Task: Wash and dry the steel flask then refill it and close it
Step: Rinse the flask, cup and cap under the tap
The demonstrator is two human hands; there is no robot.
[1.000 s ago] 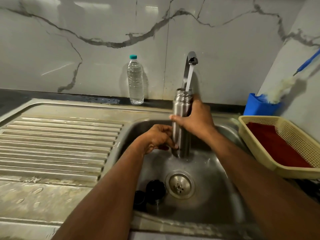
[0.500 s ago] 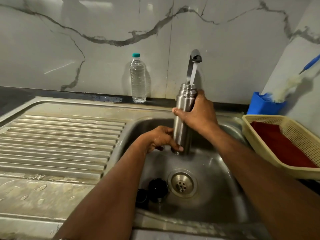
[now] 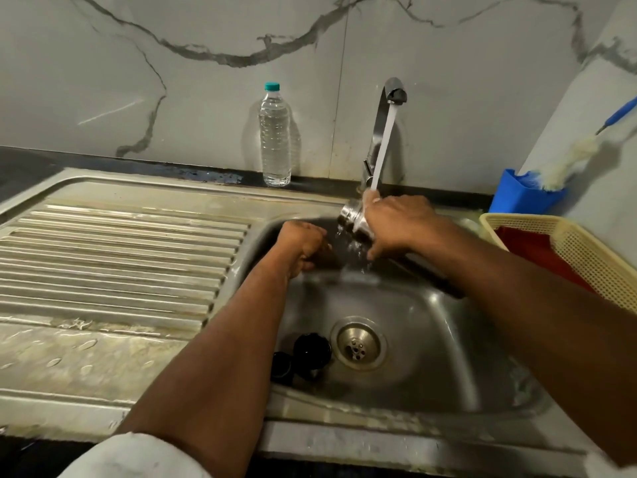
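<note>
- Presently the right hand (image 3: 396, 224) grips the steel flask (image 3: 355, 215), tipped mouth-down under the tap stream (image 3: 382, 146), likely to drain rinse water.
- Left hand (image 3: 303, 248) is curled beside it; contents unclear.

The wall (image 3: 206, 81) is pale grey with dark grey wavy lines like cracks. The bottle (image 3: 274, 139) at the far side is clear with a blue-green cap (image 3: 272, 86). The flask (image 3: 355, 215) is shiny silver. The sink (image 3: 431, 339) is grey steel, and its left part has long stripes of ridges. 2 black caps (image 3: 303, 353) lie near the drain. On the right, the basket (image 3: 568, 250) is pale yellow with tiny holes, the cloth (image 3: 531, 250) in it is red, and the cup (image 3: 524, 196) is bright blue.
</note>
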